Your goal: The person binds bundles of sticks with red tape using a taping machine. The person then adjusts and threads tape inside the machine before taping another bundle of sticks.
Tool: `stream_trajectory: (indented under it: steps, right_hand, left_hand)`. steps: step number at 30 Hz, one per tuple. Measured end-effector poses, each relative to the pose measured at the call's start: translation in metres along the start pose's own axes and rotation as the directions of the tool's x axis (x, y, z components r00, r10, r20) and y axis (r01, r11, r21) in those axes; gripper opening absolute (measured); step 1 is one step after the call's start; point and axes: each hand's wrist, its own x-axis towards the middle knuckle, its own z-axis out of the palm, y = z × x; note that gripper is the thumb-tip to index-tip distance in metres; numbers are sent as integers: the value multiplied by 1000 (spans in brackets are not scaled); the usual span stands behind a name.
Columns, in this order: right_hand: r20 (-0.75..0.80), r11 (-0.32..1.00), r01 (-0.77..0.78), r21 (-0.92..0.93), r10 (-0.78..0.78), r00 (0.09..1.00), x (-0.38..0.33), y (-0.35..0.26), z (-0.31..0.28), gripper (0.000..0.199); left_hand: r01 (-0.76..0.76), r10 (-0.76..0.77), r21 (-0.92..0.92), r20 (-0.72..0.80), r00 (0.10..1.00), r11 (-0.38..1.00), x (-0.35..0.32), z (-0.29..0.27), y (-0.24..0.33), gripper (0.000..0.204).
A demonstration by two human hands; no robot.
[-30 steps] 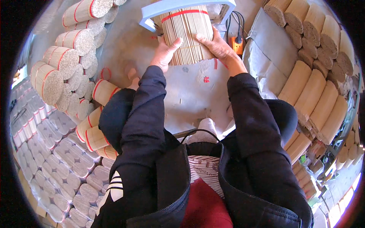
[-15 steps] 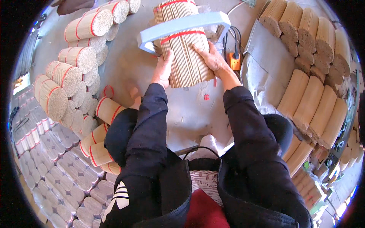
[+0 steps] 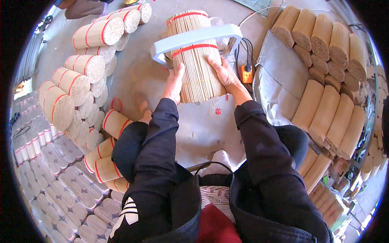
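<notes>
A thick cylindrical bundle of thin pale sticks (image 3: 196, 75) lies in front of me, ringed by two red bands. My left hand (image 3: 175, 84) presses its left side near the close end, thumb along the sticks. On the opposite side my right hand (image 3: 225, 76) grips it, thumb on top and fingers mostly hidden beneath. A pale blue-white arched frame (image 3: 198, 37) passes over the bundle just beyond my hands, with one red band close to its near edge. What supports the bundle underneath is hidden.
Red-banded stick bundles (image 3: 97, 32) are stacked at left; several more (image 3: 106, 169) lie by my left knee. Unbanded bundles (image 3: 324, 113) are piled at right. An orange power socket (image 3: 246, 74) with black cables sits right of the frame. Part of another person (image 3: 85, 9) shows at top left.
My view has shifted slightly, so the bundle, frame and hands sit lower in the picture and the bundle's far end shows. Both hands keep the same hold on the bundle.
</notes>
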Motion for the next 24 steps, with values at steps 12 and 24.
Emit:
stream_trajectory:
  steps: [12, 24]
  right_hand:
    - [3, 977, -12, 213, 12, 1000, -172, 14, 16, 66]
    - [126, 823, 167, 543, -276, 953, -261, -67, -10, 65]
  left_hand:
    - [55, -56, 141, 4, 998, 988, -145, 8, -2, 58]
    - [-228, 136, 226, 362, 922, 947, -249, 60, 72, 84]
